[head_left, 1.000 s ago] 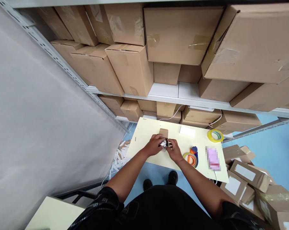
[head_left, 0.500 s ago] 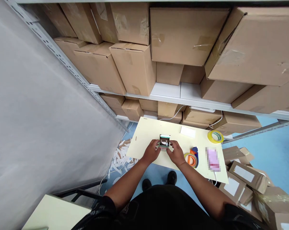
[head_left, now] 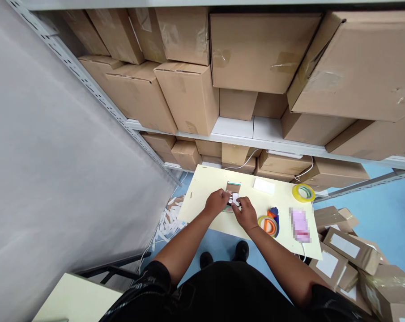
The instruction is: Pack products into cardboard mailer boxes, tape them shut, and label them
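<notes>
pale yellow is the bench (head_left: 205,179), which stands a little below the middle of the frame. near its front edge, at lower centre, there is a small box (head_left: 234,188), its lid open and raised on the side toward the shelf (head_left: 266,140). the left hand (head_left: 219,201) is at the left side of this box, with fingers bent at the opening; whether its grip is clenched on something, i cannot tell. the right hand (head_left: 246,213) is at the other side, and its grip has a small white piece (head_left: 235,198) between thumb and fingertip, over the box opening. to the right of this hand lies an orange and blue tape dispenser (head_left: 274,213), and farther right a pink thing (head_left: 300,226), blurred. behind them is a roll of yellow tape (head_left: 295,192), and a flat white box (head_left: 264,186) lies to its left. brown cartons (head_left: 185,98) fill the shelf across the upper frame.
</notes>
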A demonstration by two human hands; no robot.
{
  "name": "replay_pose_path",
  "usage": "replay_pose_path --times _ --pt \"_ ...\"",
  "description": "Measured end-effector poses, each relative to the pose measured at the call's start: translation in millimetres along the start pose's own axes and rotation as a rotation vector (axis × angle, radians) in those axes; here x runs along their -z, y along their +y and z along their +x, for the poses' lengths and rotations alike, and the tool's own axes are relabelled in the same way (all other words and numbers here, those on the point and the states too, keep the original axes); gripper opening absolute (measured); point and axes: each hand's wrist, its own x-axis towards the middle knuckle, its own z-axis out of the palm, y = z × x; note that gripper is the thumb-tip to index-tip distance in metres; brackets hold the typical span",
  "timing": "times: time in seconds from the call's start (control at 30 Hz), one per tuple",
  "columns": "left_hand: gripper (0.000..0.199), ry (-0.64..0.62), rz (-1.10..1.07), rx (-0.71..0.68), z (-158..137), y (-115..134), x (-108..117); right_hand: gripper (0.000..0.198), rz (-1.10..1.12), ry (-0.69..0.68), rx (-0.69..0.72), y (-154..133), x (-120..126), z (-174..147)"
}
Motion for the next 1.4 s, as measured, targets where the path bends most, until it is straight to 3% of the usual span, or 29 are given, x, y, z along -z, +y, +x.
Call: replay_pose_path --times 0.1,0.2,0.33,0.43,0.53,0.6,0.67,0.77,0.9,1.03,1.27,1.4 --pt "0.019 0.022 -0.13 -0.219 -9.4 -18.1 -5.2 0.027 0.002 -0.017 0.081 4.8 -1.1 -7.3" --pt "0.024 0.045 -0.114 -0.296 -17.5 -36.8 -11.2 0.027 -0.006 -0.06 0.152 5.2 -2.8 -11.3" --pt "0.025 0.064 -0.091 -0.184 -9.4 -41.5 -14.3 0.025 -0.001 -0.095 0.155 2.7 -6.1 -10.0" --pt "0.055 0.033 -0.128 -0.081 1.2 -35.9 -9.5 0.022 0.037 -0.077 0.141 1.9 -7.0 -6.7" --pt "0.08 -0.039 -0.081 -0.255 3.9 -35.9 0.8 0.022 0.092 -0.07 0.108 2.2 -6.6 -4.4" --pt "0.073 -0.104 -0.013 -0.423 1.4 -40.9 7.7 0.021 0.122 -0.074 0.053 2.7 -6.6 -4.3" --pt "0.064 -0.156 0.03 -0.502 -2.3 -48.1 12.3 0.019 0.15 -0.074 -0.006 3.3 -7.1 -5.2" --pt "0.058 -0.176 0.028 -0.499 -6.6 -57.2 14.0 0.021 0.187 -0.071 -0.046 4.0 -8.8 -6.9" --pt "0.043 -0.112 0.031 -0.517 -7.2 -60.1 9.9 0.022 0.192 -0.071 -0.046 5.0 -11.7 -7.9" --pt "0.042 -0.117 0.093 -0.522 -8.7 -60.7 2.4 0.026 0.181 -0.055 -0.034 6.6 -13.3 -7.8" --pt "0.055 -0.112 0.094 -0.493 -23.6 -71.5 -8.6 0.03 0.16 -0.077 0.014 4.9 -11.3 -7.9" --pt "0.086 -0.055 -0.111 -0.408 -35.1 -83.1 -26.0 0.054 0.257 -0.12 -0.156 16.0 -16.5 -17.7"
